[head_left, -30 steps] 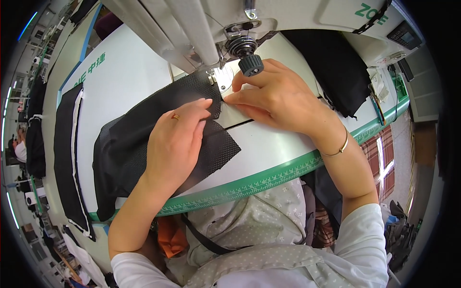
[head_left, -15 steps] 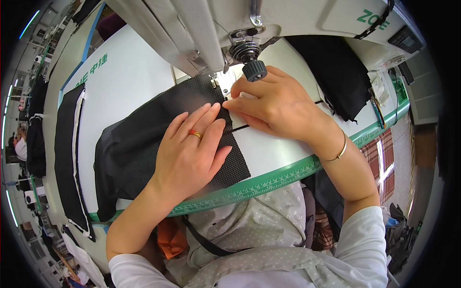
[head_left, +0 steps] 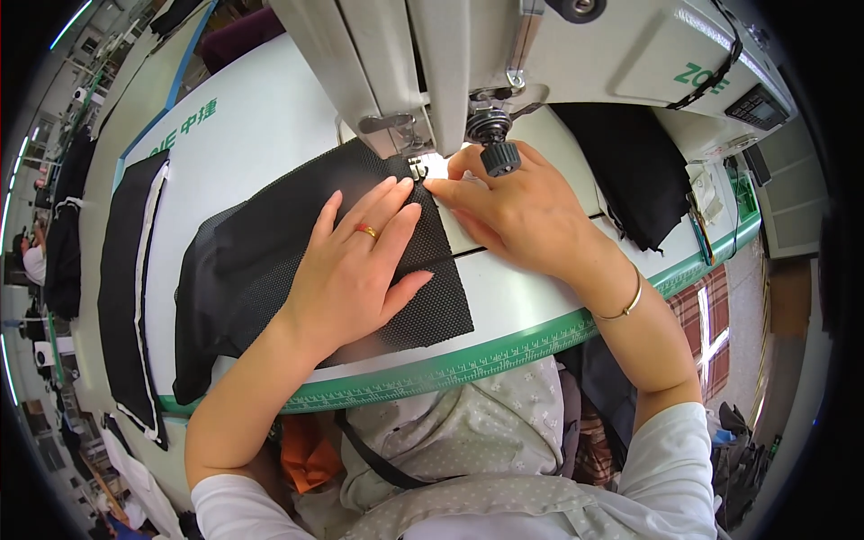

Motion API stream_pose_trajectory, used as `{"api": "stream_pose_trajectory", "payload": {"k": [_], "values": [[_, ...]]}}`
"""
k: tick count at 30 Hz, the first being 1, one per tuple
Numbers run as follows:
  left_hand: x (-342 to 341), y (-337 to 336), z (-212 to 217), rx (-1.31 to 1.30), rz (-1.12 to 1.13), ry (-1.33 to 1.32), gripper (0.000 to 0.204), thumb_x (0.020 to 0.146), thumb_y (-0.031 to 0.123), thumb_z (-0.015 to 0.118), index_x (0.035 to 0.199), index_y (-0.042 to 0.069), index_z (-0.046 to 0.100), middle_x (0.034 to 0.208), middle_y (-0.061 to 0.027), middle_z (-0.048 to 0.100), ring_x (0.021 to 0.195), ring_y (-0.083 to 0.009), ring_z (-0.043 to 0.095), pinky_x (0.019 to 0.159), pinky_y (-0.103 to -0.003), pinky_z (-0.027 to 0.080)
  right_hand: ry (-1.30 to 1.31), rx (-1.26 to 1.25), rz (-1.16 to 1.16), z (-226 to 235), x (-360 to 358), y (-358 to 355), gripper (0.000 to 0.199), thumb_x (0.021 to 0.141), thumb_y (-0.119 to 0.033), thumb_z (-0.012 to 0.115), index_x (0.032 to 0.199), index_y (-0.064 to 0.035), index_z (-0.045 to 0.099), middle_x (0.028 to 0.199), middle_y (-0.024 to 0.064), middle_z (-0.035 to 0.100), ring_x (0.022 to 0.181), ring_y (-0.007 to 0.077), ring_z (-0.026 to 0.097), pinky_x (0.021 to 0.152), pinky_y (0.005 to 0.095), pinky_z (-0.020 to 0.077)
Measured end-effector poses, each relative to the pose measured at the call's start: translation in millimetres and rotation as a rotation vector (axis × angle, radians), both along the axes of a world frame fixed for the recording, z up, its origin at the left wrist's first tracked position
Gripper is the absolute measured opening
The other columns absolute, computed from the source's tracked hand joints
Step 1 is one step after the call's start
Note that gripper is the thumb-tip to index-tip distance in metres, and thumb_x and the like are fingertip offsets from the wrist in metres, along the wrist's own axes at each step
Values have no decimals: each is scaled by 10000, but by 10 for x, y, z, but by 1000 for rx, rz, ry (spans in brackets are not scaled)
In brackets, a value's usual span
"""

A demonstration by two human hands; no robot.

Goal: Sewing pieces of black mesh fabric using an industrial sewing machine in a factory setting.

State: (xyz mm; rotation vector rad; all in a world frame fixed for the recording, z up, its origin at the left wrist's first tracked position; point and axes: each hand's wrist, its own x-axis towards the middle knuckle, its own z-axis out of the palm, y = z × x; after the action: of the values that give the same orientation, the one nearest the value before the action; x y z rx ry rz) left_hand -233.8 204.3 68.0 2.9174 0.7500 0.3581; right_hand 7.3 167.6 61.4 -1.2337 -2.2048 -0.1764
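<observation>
Pressing flat on the black perforated mesh fabric piece [head_left: 297, 261], the left hand [head_left: 355, 265] lay open with fingers spread, palm down, gripping nothing, apparently to keep the cloth smooth and steady on the white sewing table with its green ruler edge [head_left: 504, 351]. Resting at the far right edge of that fabric, just beside the metal presser foot [head_left: 416, 166], the right hand [head_left: 517, 211] pinched the seam edge between loosely curled fingertips, seemingly to steer it true toward the needle; whether anything more was clasped underneath could not be told. Looming across the far side, the white sewing machine head [head_left: 558, 54], with its black round knob [head_left: 499, 159] touching the right knuckles and crowding the fingers' room. Lying well apart on the far right, a heap of black cloth [head_left: 630, 171]; stacked at the left, black panels with white edging [head_left: 135, 288].
</observation>
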Motion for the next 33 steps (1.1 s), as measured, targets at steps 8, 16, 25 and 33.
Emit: {"api": "stream_pose_trajectory", "payload": {"k": [8,16,25,33], "values": [[60,33,-24,-10,46,-23,599,877,257,719,1383,62,465,1537,-122,454,1433,-316,420,1140,-568,323,23,18,-15,2,41,-4,281,745,-61,767,1022,-101,737,972,28,685,862,262,648,799,371,509],[110,27,-38,59,72,-65,563,892,346,712,1320,49,498,1487,-123,497,1376,-290,488,1104,-579,366,31,29,-32,-26,28,7,148,747,-75,734,895,-69,729,886,42,634,930,220,625,798,341,505],[99,0,-33,54,89,-38,619,883,357,722,1361,56,467,1501,-119,482,1400,-287,468,1114,-601,350,44,29,-32,-25,23,0,138,761,-70,732,898,-64,727,922,48,661,950,227,635,816,349,514],[99,25,-5,-40,74,-47,717,839,343,761,1405,60,426,1539,-133,446,1415,-347,436,1141,-583,316,52,11,-27,-26,14,14,128,768,-84,743,894,-73,723,894,39,648,918,226,628,822,354,518]]}}
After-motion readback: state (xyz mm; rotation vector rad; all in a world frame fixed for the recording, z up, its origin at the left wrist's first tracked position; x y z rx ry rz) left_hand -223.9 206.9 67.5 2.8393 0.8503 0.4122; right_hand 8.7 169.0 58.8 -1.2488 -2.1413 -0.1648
